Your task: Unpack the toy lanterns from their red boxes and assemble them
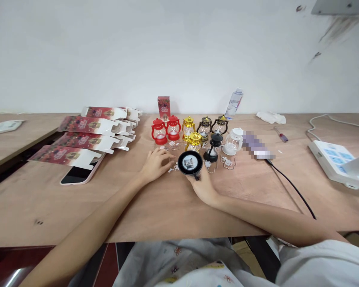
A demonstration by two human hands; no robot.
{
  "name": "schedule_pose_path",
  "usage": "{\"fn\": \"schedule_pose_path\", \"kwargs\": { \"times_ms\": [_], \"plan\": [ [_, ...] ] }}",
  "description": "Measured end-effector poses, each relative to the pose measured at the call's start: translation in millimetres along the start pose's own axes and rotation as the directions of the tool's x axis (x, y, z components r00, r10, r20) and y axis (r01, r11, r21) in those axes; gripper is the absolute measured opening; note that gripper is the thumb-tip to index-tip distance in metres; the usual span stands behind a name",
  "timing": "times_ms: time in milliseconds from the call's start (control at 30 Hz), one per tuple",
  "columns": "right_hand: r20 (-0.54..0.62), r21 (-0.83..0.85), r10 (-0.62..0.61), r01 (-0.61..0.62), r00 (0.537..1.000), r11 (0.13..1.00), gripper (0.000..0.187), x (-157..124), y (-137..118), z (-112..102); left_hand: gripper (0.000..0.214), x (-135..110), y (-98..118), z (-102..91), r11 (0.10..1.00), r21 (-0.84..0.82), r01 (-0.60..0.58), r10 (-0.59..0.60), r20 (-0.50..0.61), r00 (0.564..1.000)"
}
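My right hand (pixel 204 186) is closed around a black mini lantern (pixel 181 162), tipped so that its round base faces me. The base shows a pale disc with something metallic inside. My left hand (pixel 156 163) rests on the table to the left of it, fingers apart and nothing visible in them. Near its fingertips lie small wire handles with white pieces (pixel 174 166). Behind my hands stand several more lanterns: red ones (pixel 159 132), gold ones (pixel 194 141), bronze-coloured ones (pixel 205 128), a black one (pixel 214 147) and a white one (pixel 233 141).
Several flattened printed boxes (pixel 77 140) overlap at the left, partly over a phone (pixel 77 174). A red box (pixel 164 107) and a clear bottle (pixel 235 103) stand by the wall. At right are a cabled, pixelated object (pixel 255 144), a screwdriver (pixel 281 135) and a power strip (pixel 335 163).
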State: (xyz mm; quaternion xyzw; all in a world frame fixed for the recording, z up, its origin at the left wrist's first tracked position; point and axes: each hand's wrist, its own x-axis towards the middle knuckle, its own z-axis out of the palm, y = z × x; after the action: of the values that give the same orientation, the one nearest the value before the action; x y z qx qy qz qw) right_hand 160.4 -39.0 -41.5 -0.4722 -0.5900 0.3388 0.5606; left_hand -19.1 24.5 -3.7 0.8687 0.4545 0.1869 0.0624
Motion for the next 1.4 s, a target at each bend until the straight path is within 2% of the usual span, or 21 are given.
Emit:
{"fn": "schedule_pose_path", "kwargs": {
  "times_ms": [67,200,433,600,733,867,967,1067,1167,1267,1400],
  "plan": [
    [0.041,-0.035,-0.009,0.011,0.999,0.999,0.032,0,-3,-1,0.023,0,1,-2.6,0.999,0.026,-0.030,0.029,0.060,0.998],
    [0.246,-0.140,-0.040,0.076,0.969,0.987,0.028,-1,-10,-5,0.022,-1,1,-5.9,0.995,0.093,-0.041,0.029,0.128,0.991],
    [0.377,-0.206,-0.041,0.127,0.925,0.970,0.025,0,-18,-7,0.021,0,-5,3.3,0.980,0.184,-0.074,0.064,0.058,0.996],
    [0.371,-0.222,-0.054,0.145,0.927,0.964,0.026,-2,-23,-8,0.022,1,-6,10.6,0.969,0.232,-0.087,0.090,0.000,0.996],
    [0.444,-0.239,-0.083,0.207,0.892,0.949,0.029,-4,-25,-8,0.021,0,-6,13.7,0.973,0.224,-0.060,0.071,-0.041,0.997],
    [0.391,-0.161,-0.055,0.127,0.919,0.979,0.024,-2,-21,-7,0.022,1,-8,9.9,0.979,0.197,-0.059,0.091,-0.156,0.984],
    [0.355,-0.129,-0.048,0.100,0.934,0.987,0.021,-1,-18,-6,0.021,0,-6,0.0,0.993,0.096,-0.072,0.101,-0.350,0.931],
    [0.310,-0.100,-0.049,0.084,0.950,0.991,0.023,-1,-17,-6,0.016,-5,5,-16.4,0.987,-0.025,-0.157,0.113,-0.584,0.804],
    [0.263,-0.072,-0.040,0.061,0.964,0.996,0.024,0,-15,-5,0.006,-15,23,-33.4,0.952,-0.081,-0.295,0.146,-0.727,0.671],
    [0.225,-0.040,-0.029,0.039,0.974,0.998,0.026,1,-9,-4,0.006,-23,38,-40.5,0.911,-0.189,-0.368,0.098,-0.766,0.636],
    [0.172,-0.016,-0.012,0.015,0.985,1.000,0.033,3,-4,-3,0.012,-23,44,-33.6,0.851,-0.403,-0.336,-0.062,-0.713,0.698]
  ]
}}
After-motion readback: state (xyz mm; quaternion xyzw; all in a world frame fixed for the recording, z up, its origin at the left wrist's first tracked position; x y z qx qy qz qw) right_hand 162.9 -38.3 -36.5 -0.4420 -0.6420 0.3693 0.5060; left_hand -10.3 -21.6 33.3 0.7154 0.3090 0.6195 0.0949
